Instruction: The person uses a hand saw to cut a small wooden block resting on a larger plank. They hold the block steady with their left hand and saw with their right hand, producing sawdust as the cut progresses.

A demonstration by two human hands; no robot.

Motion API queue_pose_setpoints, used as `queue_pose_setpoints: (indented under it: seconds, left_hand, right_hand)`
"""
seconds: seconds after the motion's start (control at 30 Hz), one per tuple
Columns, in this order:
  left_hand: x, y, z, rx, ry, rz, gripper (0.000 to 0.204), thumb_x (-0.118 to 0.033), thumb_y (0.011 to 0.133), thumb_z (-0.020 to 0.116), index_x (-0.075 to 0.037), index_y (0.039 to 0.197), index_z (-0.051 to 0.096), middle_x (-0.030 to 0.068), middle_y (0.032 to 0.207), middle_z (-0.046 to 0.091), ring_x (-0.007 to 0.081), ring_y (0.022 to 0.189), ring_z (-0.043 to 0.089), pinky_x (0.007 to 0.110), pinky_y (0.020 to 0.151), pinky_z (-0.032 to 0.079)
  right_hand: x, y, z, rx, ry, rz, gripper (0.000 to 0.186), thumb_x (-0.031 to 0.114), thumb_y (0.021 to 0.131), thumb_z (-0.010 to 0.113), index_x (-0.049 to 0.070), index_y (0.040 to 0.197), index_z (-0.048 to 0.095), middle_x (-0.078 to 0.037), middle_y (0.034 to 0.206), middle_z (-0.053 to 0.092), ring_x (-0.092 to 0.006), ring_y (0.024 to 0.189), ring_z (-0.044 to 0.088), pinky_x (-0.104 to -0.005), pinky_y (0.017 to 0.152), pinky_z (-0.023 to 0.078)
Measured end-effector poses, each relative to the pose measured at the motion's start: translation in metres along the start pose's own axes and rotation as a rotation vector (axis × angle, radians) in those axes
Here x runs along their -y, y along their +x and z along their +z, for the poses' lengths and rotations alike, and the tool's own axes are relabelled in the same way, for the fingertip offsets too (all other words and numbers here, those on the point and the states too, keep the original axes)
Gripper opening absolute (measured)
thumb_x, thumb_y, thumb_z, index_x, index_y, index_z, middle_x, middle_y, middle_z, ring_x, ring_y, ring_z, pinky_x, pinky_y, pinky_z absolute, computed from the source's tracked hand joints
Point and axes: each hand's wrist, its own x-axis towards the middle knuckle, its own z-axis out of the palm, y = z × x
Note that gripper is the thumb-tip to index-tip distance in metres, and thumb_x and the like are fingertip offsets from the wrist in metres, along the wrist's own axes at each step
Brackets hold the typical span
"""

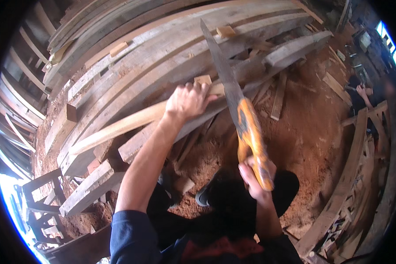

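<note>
My left hand (188, 102) is closed over a pale, squared wooden strip (119, 127) near its right end, with the fingers curled over the top. A small pale wood block (203, 79) sits just beyond those fingers. My right hand (256, 177) grips the yellow handle of a handsaw (251, 136). The long grey blade points up and away, passing by the strip's end to the right of my left hand. Whether the teeth touch the wood I cannot tell. Under the strip lies a rough timber beam (134, 143).
Long planks (163, 48) are stacked across the far side, with small offcuts on them. Reddish sawdust covers the floor (301, 132). A dark plastic stool-like frame (44, 198) stands at lower left. More timber (347, 176) lines the right, where another person's hand (363, 92) shows.
</note>
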Motion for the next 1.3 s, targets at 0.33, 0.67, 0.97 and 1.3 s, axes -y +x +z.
queue_pose_setpoints:
  seconds: [0.33,0.67,0.97,1.3]
  left_hand:
    - [0.002,0.006,-0.004,-0.039,0.009,-0.008,0.046,-0.049,0.094,0.048,-0.004,0.094,0.057,0.0125,0.07,0.063,0.0278,0.061,0.066,0.039,0.051,0.054]
    - [0.001,0.004,-0.007,-0.001,-0.013,-0.042,0.042,-0.045,0.093,0.053,-0.003,0.093,0.058,0.0145,0.078,0.064,0.0304,0.071,0.068,0.042,0.06,0.056]
    - [-0.004,0.001,-0.006,0.007,0.014,-0.025,0.041,-0.046,0.093,0.053,-0.005,0.091,0.057,0.0119,0.075,0.063,0.0274,0.067,0.067,0.038,0.054,0.055]
    - [-0.003,-0.002,-0.003,0.015,-0.027,-0.009,0.043,-0.046,0.095,0.048,-0.004,0.093,0.055,0.0143,0.075,0.064,0.0284,0.07,0.067,0.038,0.057,0.055]
  right_hand:
    - [0.009,-0.017,0.0,0.038,-0.007,-0.032,0.018,0.003,0.082,0.067,0.004,0.076,0.051,-0.002,0.057,0.05,-0.0081,0.046,0.046,-0.0246,0.045,0.036]
    - [0.008,0.003,-0.01,0.006,0.156,0.151,0.021,0.007,0.082,0.071,0.003,0.071,0.054,-0.001,0.058,0.051,-0.0082,0.052,0.046,-0.0263,0.049,0.036]
    - [-0.015,0.048,0.025,-0.008,0.16,0.116,0.025,0.013,0.083,0.073,0.005,0.071,0.052,0.002,0.06,0.048,-0.0058,0.056,0.043,-0.0263,0.052,0.037]
    - [-0.002,0.006,0.008,0.006,0.025,0.093,0.024,0.013,0.082,0.071,0.004,0.07,0.053,-0.003,0.055,0.05,-0.0128,0.048,0.048,-0.0289,0.048,0.038]
